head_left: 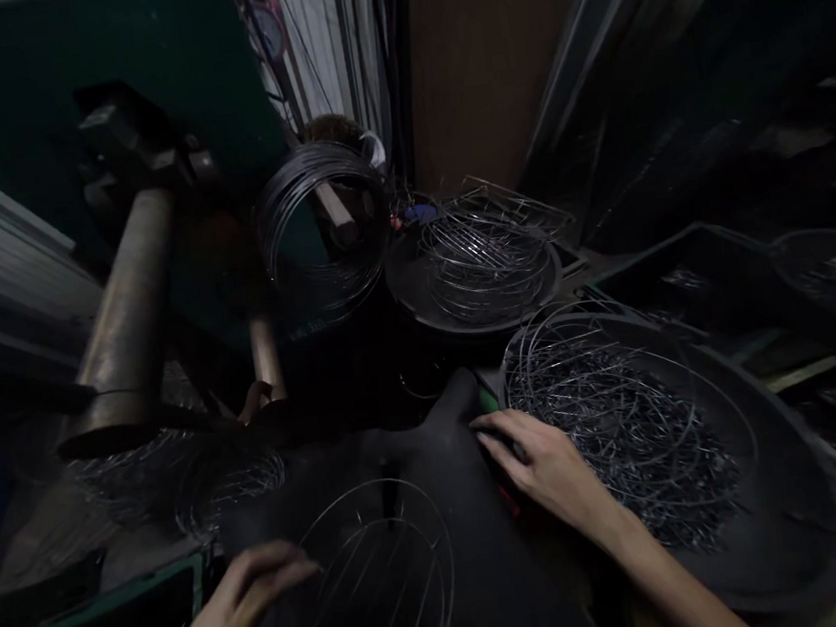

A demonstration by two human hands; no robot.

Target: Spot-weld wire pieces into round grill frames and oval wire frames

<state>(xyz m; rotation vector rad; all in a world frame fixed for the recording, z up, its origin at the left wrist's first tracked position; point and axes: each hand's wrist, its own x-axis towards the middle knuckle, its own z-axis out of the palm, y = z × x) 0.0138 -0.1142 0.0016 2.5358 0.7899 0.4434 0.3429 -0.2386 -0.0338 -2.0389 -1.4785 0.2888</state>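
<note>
**A:** Largest first. We log a green machine body beyond and left of the wide basin, and a brown panel behind that basin.

**B:** We add a metal pipe jutting out well left of the basin, a second basin just behind it under tangled wire forms, a wire coil farther left, and a green crate at far left.

**A:** Obstructions?

**B:** Thin wire rings lie across the basin's heap of small metal pieces, partly covering it.

**A:** Fingers?

**B:** Our right hand, just beside the basin's left rim: thumb and forefinger parted, fingers bent; any grip, we cannot tell. Our left hand, well left of the basin: loosely curved, about half spread, nothing seen in it.

**A:** The wire frame?

**B:** Left of the basin, nearest our left hand; contact unclear. Rounded outer ring, smaller inner curve, thin straight wires crossing, dull silver, lower part out of view.
</note>
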